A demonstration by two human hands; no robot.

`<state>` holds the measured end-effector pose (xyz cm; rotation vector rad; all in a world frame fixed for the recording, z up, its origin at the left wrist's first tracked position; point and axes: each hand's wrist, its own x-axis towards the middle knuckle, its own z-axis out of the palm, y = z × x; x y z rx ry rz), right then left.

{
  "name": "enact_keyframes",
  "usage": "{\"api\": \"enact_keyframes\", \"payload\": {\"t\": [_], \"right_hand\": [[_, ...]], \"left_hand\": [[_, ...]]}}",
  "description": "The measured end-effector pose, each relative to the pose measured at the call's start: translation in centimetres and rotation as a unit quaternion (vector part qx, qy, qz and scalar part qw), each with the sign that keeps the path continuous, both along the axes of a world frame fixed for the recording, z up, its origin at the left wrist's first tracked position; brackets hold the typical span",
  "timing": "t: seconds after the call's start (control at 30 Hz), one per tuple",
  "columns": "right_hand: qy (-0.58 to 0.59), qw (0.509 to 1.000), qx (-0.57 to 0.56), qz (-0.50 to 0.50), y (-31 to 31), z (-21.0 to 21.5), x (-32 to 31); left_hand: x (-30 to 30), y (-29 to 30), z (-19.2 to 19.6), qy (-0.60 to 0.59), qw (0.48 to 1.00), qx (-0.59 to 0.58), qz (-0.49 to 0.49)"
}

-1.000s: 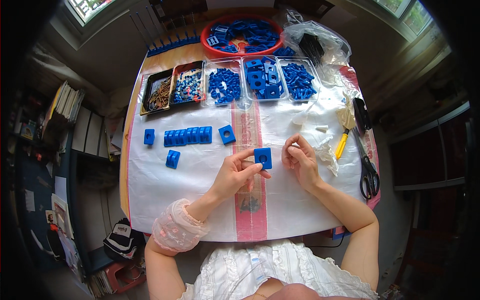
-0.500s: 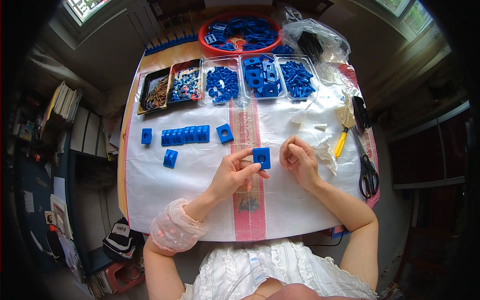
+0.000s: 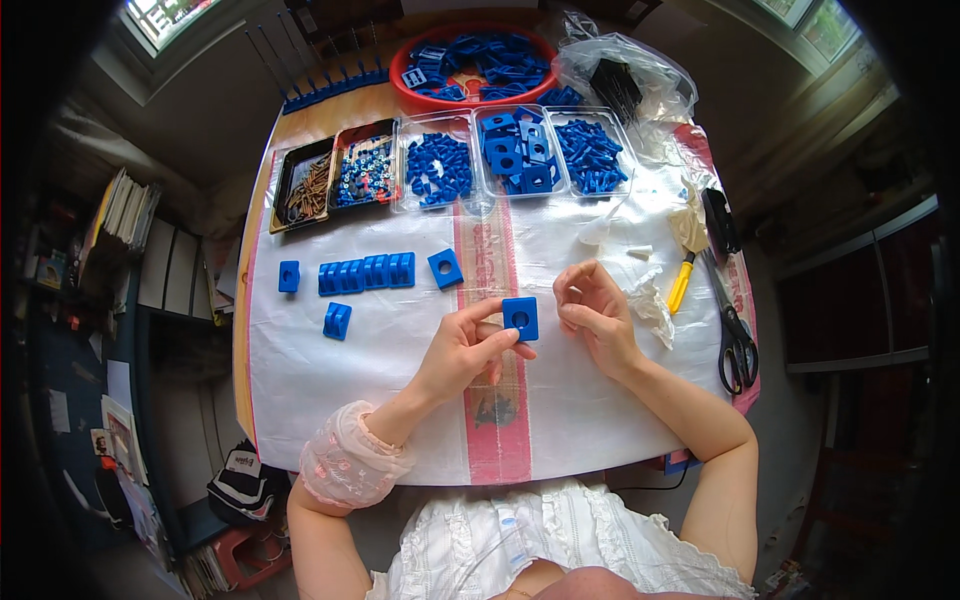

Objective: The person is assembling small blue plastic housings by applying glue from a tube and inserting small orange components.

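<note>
Between the thumb and fingers of my left hand [image 3: 468, 345] is a square blue plastic piece with a round hole [image 3: 531, 333], its face turned up toward me. Just to the right, my right hand [image 3: 598, 315] is curled, thumb and fingertips close together. Whatever lies in that pinch, if anything, is too small or hidden to make out. A similar blue square piece with a hole [image 3: 445, 269] lies beyond my left hand. Farther left stands a row of ridged blue pieces [image 3: 366, 273]. One loose ridged piece [image 3: 337, 321] sits nearer, and another blue piece [image 3: 289, 276] lies at the row's left.
Several trays line the back: brass-coloured screws [image 3: 308, 190], small mixed parts [image 3: 365, 170], blue pegs [image 3: 440, 165], square blue pieces [image 3: 518, 155] and more blue parts [image 3: 592, 155]. Behind them is a red basin [image 3: 403, 88]. At right lie a yellow-handled tool [image 3: 681, 285] and black scissors [image 3: 738, 360].
My right hand's fingers have loosened and lifted slightly from their tighter curl. My left hand keeps the blue square piece in nearly the same place. The whole view has shifted a little.
</note>
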<state>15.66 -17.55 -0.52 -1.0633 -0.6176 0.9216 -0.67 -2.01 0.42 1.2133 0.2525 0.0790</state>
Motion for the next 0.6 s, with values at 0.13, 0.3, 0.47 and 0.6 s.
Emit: {"api": "enact_keyframes", "payload": {"t": [0.13,0.3,0.47,0.6], "right_hand": [[0.020,1.000,-0.005,-0.009,0.04,0.22,-0.07],[0.033,0.999,-0.005,-0.002,-0.06,0.33,-0.03],[0.031,0.999,-0.008,0.002,-0.12,0.17,0.07],[0.029,1.000,-0.007,0.007,-0.20,0.26,0.07]], "left_hand": [[-0.02,-0.07,-0.07,-0.003,1.000,0.000,0.003],[-0.01,0.01,0.33,0.010,1.000,-0.002,-0.002],[0.01,-0.08,0.08,0.001,1.000,0.004,0.004],[0.00,-0.05,0.00,-0.001,1.000,0.002,0.003]]}}
